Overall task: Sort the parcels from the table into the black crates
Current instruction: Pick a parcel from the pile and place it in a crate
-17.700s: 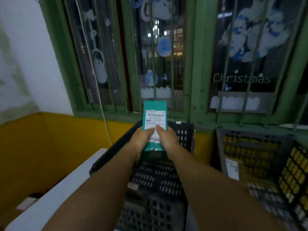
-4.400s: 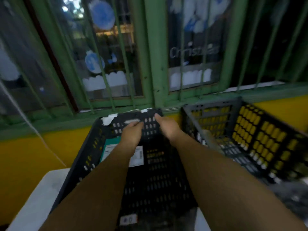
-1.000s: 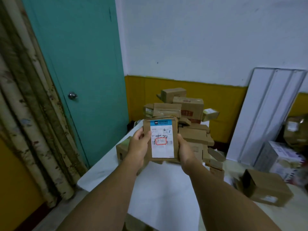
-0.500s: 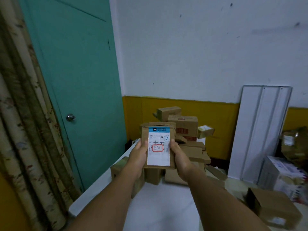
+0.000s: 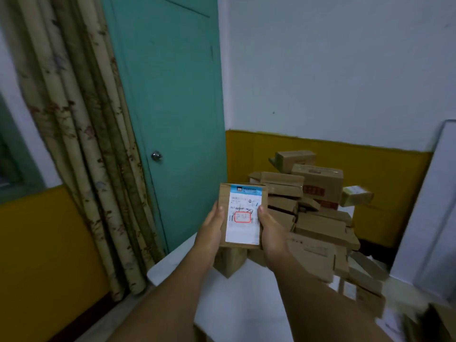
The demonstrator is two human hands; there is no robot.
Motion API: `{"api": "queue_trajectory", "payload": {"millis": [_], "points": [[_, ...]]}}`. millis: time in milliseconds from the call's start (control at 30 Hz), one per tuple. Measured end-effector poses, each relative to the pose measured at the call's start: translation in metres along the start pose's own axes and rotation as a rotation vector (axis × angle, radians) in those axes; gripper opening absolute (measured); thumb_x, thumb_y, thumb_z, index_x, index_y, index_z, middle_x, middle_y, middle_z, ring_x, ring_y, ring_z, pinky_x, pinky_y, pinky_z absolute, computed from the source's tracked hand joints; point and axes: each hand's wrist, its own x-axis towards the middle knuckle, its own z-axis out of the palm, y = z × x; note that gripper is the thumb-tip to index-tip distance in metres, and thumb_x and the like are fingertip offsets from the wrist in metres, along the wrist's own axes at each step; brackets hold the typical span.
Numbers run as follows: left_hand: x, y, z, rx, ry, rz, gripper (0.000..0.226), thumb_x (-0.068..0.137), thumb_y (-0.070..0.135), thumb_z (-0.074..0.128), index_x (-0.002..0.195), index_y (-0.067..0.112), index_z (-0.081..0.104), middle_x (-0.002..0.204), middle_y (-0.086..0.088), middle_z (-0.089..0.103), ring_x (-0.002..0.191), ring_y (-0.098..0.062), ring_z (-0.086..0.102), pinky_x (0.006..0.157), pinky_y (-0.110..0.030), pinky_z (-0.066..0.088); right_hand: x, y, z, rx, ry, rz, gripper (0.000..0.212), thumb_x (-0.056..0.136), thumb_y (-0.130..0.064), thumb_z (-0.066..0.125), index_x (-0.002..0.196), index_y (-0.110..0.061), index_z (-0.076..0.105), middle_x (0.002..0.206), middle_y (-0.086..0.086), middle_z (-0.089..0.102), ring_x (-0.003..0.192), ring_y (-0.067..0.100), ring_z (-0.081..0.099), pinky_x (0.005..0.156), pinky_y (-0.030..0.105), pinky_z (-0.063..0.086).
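Observation:
A small brown cardboard parcel (image 5: pixel 243 215) with a white shipping label, blue strip on top and a red-outlined box, is held upright in front of me. My left hand (image 5: pixel 209 233) grips its left edge, thumb on the front. Its right edge is gripped by my right hand (image 5: pixel 270 233), thumb on the label. Behind it a heap of brown parcels (image 5: pixel 311 213) lies on the white table (image 5: pixel 244 304). No black crate is in view.
A teal door (image 5: pixel 170 107) with a round knob stands at the left, with patterned curtains (image 5: pixel 81 144) beside it. A white panel (image 5: pixel 434 206) leans on the wall at the right. More boxes (image 5: pixel 367 290) spill off the table's right side.
The view has swung to the left, so the door and curtains fill more of the frame. Both hands keep hold of the parcel, still upright, and the pile now sits further right.

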Motion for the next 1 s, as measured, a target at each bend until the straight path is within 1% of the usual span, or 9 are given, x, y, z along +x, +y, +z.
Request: {"api": "queue_trajectory", "payload": {"millis": [67, 167, 233, 433, 567, 667, 767, 900, 1000], "points": [[-0.003, -0.007, -0.019, -0.046, 0.074, -0.019, 0.038, 0.102, 0.047, 0.042, 0.135, 0.033, 0.054, 0.106, 0.001, 0.075, 0.09, -0.016, 0.073, 0.07, -0.029, 0.055, 0.003, 0.013, 0.017, -0.03, -0.032, 0.046, 0.03, 0.103, -0.034, 0.049, 0.112, -0.014, 0.071, 0.096, 0.005, 0.078, 0.084, 0.021, 0.076, 0.071, 0.032, 0.06], [-0.013, -0.019, -0.057, -0.077, 0.206, -0.039, 0.035, 0.103, 0.042, 0.044, 0.133, 0.029, 0.057, 0.109, -0.002, 0.074, 0.093, -0.02, 0.072, 0.079, -0.035, 0.058, 0.007, 0.039, 0.048, -0.053, -0.114, 0.112, 0.033, 0.097, -0.038, 0.056, 0.114, -0.012, 0.069, 0.096, 0.006, 0.077, 0.084, 0.021, 0.076, 0.072, 0.031, 0.06], [-0.025, -0.033, -0.093, -0.072, 0.326, -0.063, 0.035, 0.101, 0.044, 0.046, 0.131, 0.031, 0.059, 0.106, -0.001, 0.075, 0.094, -0.022, 0.072, 0.089, -0.043, 0.057, -0.002, 0.061, 0.078, -0.092, -0.191, 0.181, 0.038, 0.097, -0.041, 0.055, 0.114, -0.01, 0.068, 0.105, 0.01, 0.075, 0.092, 0.025, 0.074, 0.079, 0.031, 0.059], [-0.089, -0.051, -0.21, -0.065, 0.581, -0.105, 0.041, 0.096, 0.055, 0.049, 0.126, 0.031, 0.063, 0.099, 0.001, 0.077, 0.091, -0.023, 0.074, 0.091, -0.05, 0.056, -0.066, 0.116, 0.175, -0.09, -0.35, 0.334, 0.031, 0.1, -0.033, 0.055, 0.103, -0.009, 0.074, 0.092, 0.011, 0.077, 0.083, 0.026, 0.075, 0.071, 0.033, 0.06], [-0.153, -0.033, -0.294, -0.14, 0.772, -0.045, 0.032, 0.102, 0.044, 0.046, 0.12, 0.027, 0.065, 0.099, -0.002, 0.076, 0.091, -0.022, 0.073, 0.086, -0.042, 0.057, -0.126, 0.135, 0.263, -0.175, -0.558, 0.314, 0.025, 0.1, -0.037, 0.055, 0.095, -0.022, 0.075, 0.087, 0.003, 0.078, 0.074, 0.015, 0.075, 0.064, 0.027, 0.056], [-0.208, -0.013, -0.36, -0.111, 0.927, 0.015, 0.026, 0.103, 0.041, 0.044, 0.111, 0.031, 0.066, 0.089, 0.006, 0.074, 0.085, -0.014, 0.07, 0.075, -0.03, 0.055, -0.182, 0.147, 0.333, -0.206, -0.674, 0.289, 0.025, 0.101, -0.039, 0.051, 0.096, -0.027, 0.072, 0.095, 0.004, 0.078, 0.08, 0.016, 0.075, 0.072, 0.031, 0.058], [-0.277, -0.003, -0.435, -0.105, 1.049, 0.04, 0.032, 0.101, 0.047, 0.044, 0.112, 0.029, 0.069, 0.087, 0.006, 0.076, 0.085, -0.016, 0.073, 0.085, -0.04, 0.058, -0.255, 0.167, 0.404, -0.237, -0.817, 0.287, 0.026, 0.101, -0.043, 0.049, 0.102, -0.028, 0.07, 0.094, -0.002, 0.077, 0.083, 0.015, 0.075, 0.071, 0.031, 0.059], [-0.362, 0.001, -0.511, -0.128, 1.222, 0.06, 0.03, 0.1, 0.045, 0.047, 0.105, 0.03, 0.072, 0.086, 0.003, 0.077, 0.079, -0.017, 0.074, 0.062, -0.033, 0.061, -0.344, 0.198, 0.477, -0.202, -0.948, 0.324, 0.025, 0.1, -0.044, 0.051, 0.108, -0.029, 0.07, 0.096, -0.003, 0.076, 0.083, 0.015, 0.074, 0.065, 0.027, 0.058], [-0.43, -0.007, -0.561, -0.12, 1.383, 0.099, 0.031, 0.1, 0.041, 0.046, 0.108, 0.028, 0.073, 0.093, 0.003, 0.077, 0.086, -0.016, 0.074, 0.074, -0.03, 0.058, -0.416, 0.222, 0.527, -0.181, -1.067, 0.417, 0.028, 0.1, -0.042, 0.054, 0.118, -0.029, 0.07, 0.093, -0.005, 0.076, 0.081, 0.014, 0.074, 0.063, 0.026, 0.057]]}}
